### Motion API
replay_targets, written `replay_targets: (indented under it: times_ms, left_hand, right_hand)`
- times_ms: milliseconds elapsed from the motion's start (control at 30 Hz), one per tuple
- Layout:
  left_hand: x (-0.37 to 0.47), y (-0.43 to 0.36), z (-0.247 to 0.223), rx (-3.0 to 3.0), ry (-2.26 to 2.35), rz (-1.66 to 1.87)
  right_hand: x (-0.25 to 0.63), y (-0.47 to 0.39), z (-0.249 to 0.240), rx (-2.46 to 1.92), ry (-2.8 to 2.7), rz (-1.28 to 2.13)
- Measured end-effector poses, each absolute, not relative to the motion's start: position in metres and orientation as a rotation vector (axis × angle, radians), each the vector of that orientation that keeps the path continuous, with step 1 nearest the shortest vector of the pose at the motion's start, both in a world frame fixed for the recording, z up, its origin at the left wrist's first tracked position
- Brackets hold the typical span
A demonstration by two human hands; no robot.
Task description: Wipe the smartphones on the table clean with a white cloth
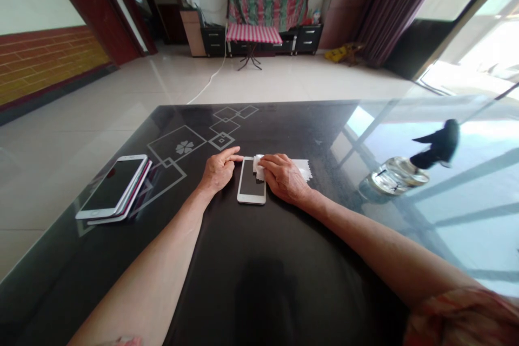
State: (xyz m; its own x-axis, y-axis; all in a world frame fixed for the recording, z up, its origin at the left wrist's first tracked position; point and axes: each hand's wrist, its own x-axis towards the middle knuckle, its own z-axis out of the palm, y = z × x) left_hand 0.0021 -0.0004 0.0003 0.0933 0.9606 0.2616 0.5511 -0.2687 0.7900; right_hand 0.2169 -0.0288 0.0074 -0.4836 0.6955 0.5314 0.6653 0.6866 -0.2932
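A white phone with a dark screen point(250, 186) lies flat on the black glossy table point(227, 259), in front of me. At its upper left edge is my left hand point(219, 171), index finger stretched to the phone's corner and the other fingers curled, holding nothing. My right hand point(284, 177) presses a white cloth point(300, 167) onto the upper right part of the screen. Part of the cloth sticks out past the hand to the right, with a zigzag edge. The palm hides the rest of it.
Several stacked phones point(112, 184) lie at the table's left side. On the right stands a clear spray bottle point(395, 175) with a black nozzle. Beyond the table are a small stool with a striped cover point(253, 34), black drawers point(308, 39) and a purple curtain point(391, 0).
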Motion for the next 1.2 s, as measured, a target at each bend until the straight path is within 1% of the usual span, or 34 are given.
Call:
replay_targets:
  times_ms: [267, 500, 700, 867, 1200]
  left_hand:
    - [0.005, -0.001, 0.003, 1.893, 1.467, 1.082]
    - [0.007, -0.001, 0.005, 1.904, 1.464, 1.081]
    - [0.007, -0.001, 0.005, 1.922, 1.485, 1.073]
    - [0.008, -0.002, 0.003, 1.892, 1.529, 1.11]
    - [0.009, 0.001, 0.002, 1.855, 1.599, 1.181]
  right_hand:
    - [0.218, -0.022, 0.004, -1.033, -2.296, 0.106]
    - [0.212, -0.02, 0.012, -0.929, -2.384, 0.108]
    - [0.2, -0.011, 0.017, -0.925, -2.401, 0.133]
    - [0.19, -0.007, 0.012, -0.984, -2.325, 0.108]
    - [0.193, -0.006, 0.009, -1.008, -2.355, 0.091]
